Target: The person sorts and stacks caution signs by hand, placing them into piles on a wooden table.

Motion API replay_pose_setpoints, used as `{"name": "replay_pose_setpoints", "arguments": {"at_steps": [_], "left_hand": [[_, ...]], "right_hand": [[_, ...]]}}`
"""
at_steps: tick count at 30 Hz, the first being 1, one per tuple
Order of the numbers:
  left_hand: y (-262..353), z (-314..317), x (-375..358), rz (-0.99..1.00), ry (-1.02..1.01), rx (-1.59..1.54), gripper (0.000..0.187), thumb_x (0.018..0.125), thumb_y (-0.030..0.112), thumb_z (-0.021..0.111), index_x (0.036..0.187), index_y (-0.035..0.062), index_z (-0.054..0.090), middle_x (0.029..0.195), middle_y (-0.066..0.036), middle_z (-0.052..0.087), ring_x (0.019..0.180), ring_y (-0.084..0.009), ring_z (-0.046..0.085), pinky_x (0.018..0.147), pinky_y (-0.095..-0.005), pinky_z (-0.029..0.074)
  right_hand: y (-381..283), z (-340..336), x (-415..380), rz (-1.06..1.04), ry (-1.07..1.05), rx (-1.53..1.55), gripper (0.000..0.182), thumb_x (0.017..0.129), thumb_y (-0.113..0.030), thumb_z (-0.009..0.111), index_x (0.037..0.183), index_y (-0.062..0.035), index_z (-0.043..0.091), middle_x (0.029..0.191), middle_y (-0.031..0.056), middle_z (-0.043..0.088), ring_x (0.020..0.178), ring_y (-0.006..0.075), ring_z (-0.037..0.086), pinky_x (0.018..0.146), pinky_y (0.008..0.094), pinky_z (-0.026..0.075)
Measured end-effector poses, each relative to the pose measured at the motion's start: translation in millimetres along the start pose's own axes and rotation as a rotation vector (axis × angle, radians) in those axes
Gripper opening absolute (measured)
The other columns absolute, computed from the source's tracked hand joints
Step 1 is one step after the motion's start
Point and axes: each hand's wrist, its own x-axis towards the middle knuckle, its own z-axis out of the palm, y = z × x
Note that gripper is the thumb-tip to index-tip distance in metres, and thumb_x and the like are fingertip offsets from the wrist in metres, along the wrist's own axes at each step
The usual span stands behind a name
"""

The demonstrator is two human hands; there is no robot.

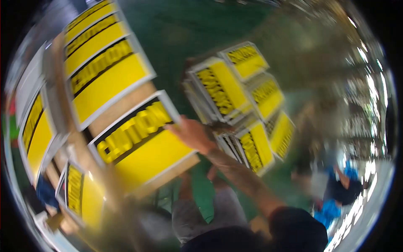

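Observation:
My right hand (194, 133) is at the right edge of a yellow and black caution sign (147, 138) with a white border, its fingers closed over that edge. The sign lies slanted on a brown table (126, 103). A brown smear near the sign's lower left corner looks like my left forearm (119, 195); motion blur hides the fingers of that hand. Just beyond the near sign, more caution signs (107, 80) lie in an overlapping row.
Stacks of caution signs (222, 90) stand to the right, low above the green floor (201, 21). More signs (37, 130) lie along the far left. Another person's hand (67, 226) shows at lower left. A person in dark clothing (342, 189) is at the right, beside blue material.

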Motion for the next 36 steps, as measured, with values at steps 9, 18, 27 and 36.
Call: {"name": "replay_pose_setpoints", "arguments": {"at_steps": [9, 18, 27, 36], "left_hand": [[12.8, -20.7, 21.7, -0.378, 0.19, -0.095, 0.055, 0.11, 0.042, 0.054, 0.148, 0.0028, 0.052, 0.143, -0.025, 0.06, 0.129, -0.0391, 0.059, 0.108, -0.0435, 0.047], [376.1, -43.3, 10.6, 0.296, 0.221, -0.557, 0.043, 0.109, 0.033, 0.055, 0.107, -0.0076, 0.07, 0.095, -0.013, 0.07, 0.081, -0.0266, 0.064, 0.081, -0.0415, 0.053], [595.8, 310.7, -3.0, 0.655, -0.45, -0.119, 0.073, 0.088, 0.038, 0.082, 0.149, 0.0105, 0.052, 0.12, -0.013, 0.068, 0.114, -0.0348, 0.057, 0.095, -0.0504, 0.046], [607.4, 231.8, 26.2, 0.145, -1.15, -0.605, 0.035, 0.093, 0.011, 0.073, 0.126, -0.0012, 0.067, 0.108, -0.009, 0.072, 0.102, -0.0193, 0.065, 0.092, -0.0341, 0.052]], "right_hand": [[271.3, 11.9, -157.2, 0.454, 0.716, -0.153, 0.051, 0.098, -0.041, 0.069, 0.13, -0.0029, 0.061, 0.109, 0.0224, 0.069, 0.107, 0.0421, 0.065, 0.093, 0.0546, 0.05], [267.8, -128.6, -232.6, 0.557, 0.301, 0.253, 0.052, 0.091, -0.037, 0.077, 0.129, -0.0063, 0.06, 0.106, 0.0196, 0.072, 0.099, 0.0389, 0.072, 0.086, 0.0481, 0.056], [273.9, -506.5, -270.2, 0.141, 0.961, -0.953, 0.059, 0.09, -0.019, 0.081, 0.146, -0.0114, 0.063, 0.131, 0.0089, 0.067, 0.115, 0.0275, 0.065, 0.098, 0.0423, 0.051], [397.3, -461.0, -307.6, 0.019, 1.222, -0.452, 0.063, 0.085, -0.021, 0.085, 0.141, -0.0051, 0.059, 0.138, 0.0161, 0.065, 0.133, 0.0328, 0.059, 0.113, 0.0441, 0.044]]}}
